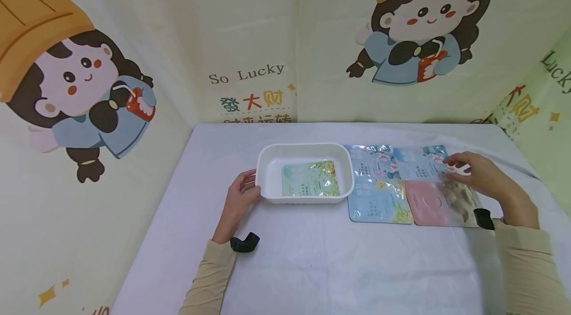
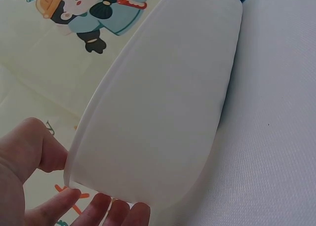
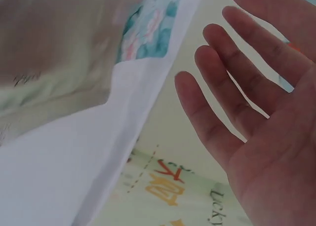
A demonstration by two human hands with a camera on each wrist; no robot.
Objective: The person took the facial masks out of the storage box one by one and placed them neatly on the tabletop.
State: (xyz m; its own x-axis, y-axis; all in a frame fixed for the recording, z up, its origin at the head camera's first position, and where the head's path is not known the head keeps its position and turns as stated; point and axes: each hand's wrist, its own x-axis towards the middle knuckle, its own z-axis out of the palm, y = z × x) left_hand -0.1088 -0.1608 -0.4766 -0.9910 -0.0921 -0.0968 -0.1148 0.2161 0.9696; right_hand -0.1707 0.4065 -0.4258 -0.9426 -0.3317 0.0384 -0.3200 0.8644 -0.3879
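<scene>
A white plastic tray (image 1: 308, 200) stands left of the table's middle, with one flat pale-green sachet (image 1: 308, 179) lying in it. My left hand (image 1: 241, 198) grips the tray's left end; in the left wrist view its thumb is at the rim and the fingertips touch the end wall. Over the right-hand sachets hovers my right hand (image 1: 484, 174), nearest a blue flowered sachet (image 1: 419, 162) and a pink one with a grey-brown right part (image 1: 430, 201). The right wrist view shows its fingers (image 3: 212, 122) loosely extended and apart from the sachets, holding nothing.
Two more bluish sachets, one at the back (image 1: 370, 161) and one in front (image 1: 379, 201), lie right beside the tray. A white cloth covers the table (image 1: 357, 265). Printed cartoon curtains (image 1: 312, 47) close off the back and sides.
</scene>
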